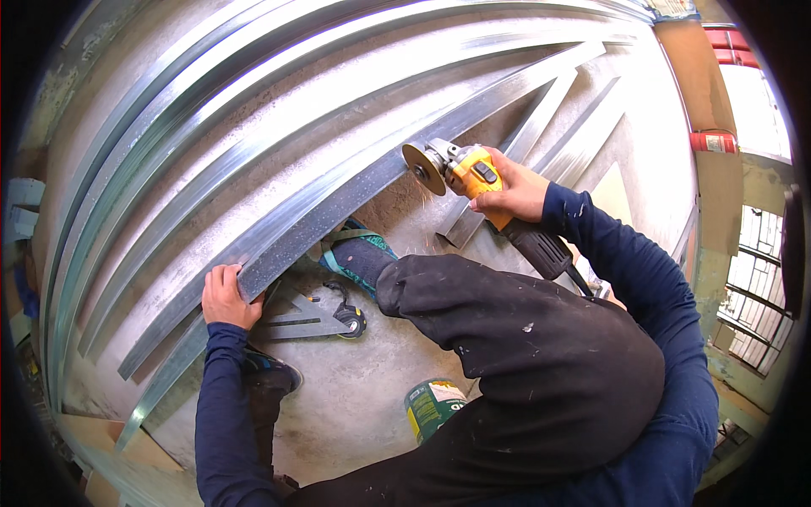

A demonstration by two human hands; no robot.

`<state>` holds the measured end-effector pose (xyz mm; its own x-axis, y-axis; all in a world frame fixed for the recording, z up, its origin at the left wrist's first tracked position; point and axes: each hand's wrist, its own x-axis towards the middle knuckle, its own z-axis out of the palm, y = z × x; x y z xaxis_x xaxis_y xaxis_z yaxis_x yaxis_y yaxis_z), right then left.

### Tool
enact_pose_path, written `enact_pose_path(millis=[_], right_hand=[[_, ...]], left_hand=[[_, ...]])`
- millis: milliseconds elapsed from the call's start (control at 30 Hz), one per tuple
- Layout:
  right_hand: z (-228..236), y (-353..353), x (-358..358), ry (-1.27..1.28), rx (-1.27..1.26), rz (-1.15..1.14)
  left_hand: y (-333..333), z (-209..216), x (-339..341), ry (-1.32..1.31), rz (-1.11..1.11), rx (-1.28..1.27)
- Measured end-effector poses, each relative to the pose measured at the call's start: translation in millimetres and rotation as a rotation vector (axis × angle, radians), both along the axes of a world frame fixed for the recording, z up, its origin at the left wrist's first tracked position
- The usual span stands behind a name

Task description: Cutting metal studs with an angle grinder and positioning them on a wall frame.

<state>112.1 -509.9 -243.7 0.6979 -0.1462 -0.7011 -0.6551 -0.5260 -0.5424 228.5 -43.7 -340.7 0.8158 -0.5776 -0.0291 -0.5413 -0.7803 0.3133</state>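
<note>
My right hand [517,188] is closed around a yellow and black angle grinder [475,176]. Its thin cutting disc [424,169] is at the near edge of a long galvanized metal channel [338,198], and faint orange specks like sparks show below the disc. Toward the channel's left end, my left hand [230,296] grips its edge, fingers over the top. My sandalled foot [359,256] is by the channel's near side, between the two hands. Close to my left hand, a triangular square [300,321] and a tape measure [350,319] lie on the concrete floor.
Several long metal channels [245,152] lie across the floor beyond, curved by the lens. Shorter pieces [583,135] lie past the grinder. A green tin [435,407] stands beside my bent leg. The grinder's cord [581,282] runs back by my knee. Cardboard [698,80] is at the right.
</note>
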Motion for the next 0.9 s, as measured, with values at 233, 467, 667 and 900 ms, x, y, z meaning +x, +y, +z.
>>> enact_pose_path(millis=[233,467,667,900], right_hand=[[-5.1,0.1,1.3,-0.028,0.013,0.008],[-0.1,5.0,7.4,0.009,-0.029,-0.004],[-7.5,0.8,3.5,-0.041,-0.016,0.015],[-7.8,-0.2,-1.1,-0.042,0.029,-0.016]], left_hand=[[0.5,-1.2,-0.6,-0.004,-0.004,0.000],[0.8,-0.8,-0.1,-0.003,-0.005,-0.002],[-0.4,1.1,-1.1,-0.007,0.003,0.019],[-2.0,-0.7,-1.3,-0.007,-0.007,0.005]])
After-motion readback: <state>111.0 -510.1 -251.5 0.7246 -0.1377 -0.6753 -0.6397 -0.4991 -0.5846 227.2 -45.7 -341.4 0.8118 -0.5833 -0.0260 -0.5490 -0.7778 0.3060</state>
